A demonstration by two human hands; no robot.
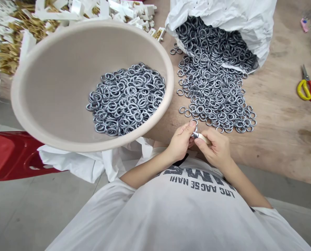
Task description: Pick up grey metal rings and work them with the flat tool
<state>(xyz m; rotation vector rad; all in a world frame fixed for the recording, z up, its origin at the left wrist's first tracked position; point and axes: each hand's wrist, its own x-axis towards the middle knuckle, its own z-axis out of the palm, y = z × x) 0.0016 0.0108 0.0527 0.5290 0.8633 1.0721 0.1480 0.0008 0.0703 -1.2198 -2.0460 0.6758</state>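
My left hand [179, 142] pinches a grey ring [194, 121] between thumb and fingers at the table's front edge. Closed round a small tool with a pale handle [204, 138] and a short shiny metal end, my right hand [218, 148] brings that end against the left fingers, by the ring. The tool's exact kind is hard to make out. Just beyond both hands spreads a pile of grey rings [215, 94], spilling from a white sack [259, 31]. Left of them, a large beige basin [53, 87] holds many more grey rings [130, 99].
Scissors with yellow and red handles [309, 90] lie at the right, below a small pink object [304, 25]. White and gold-brown parts [14, 38] are heaped behind the basin. A red plastic seat [11, 157] and white cloth [77, 160] are at the lower left.
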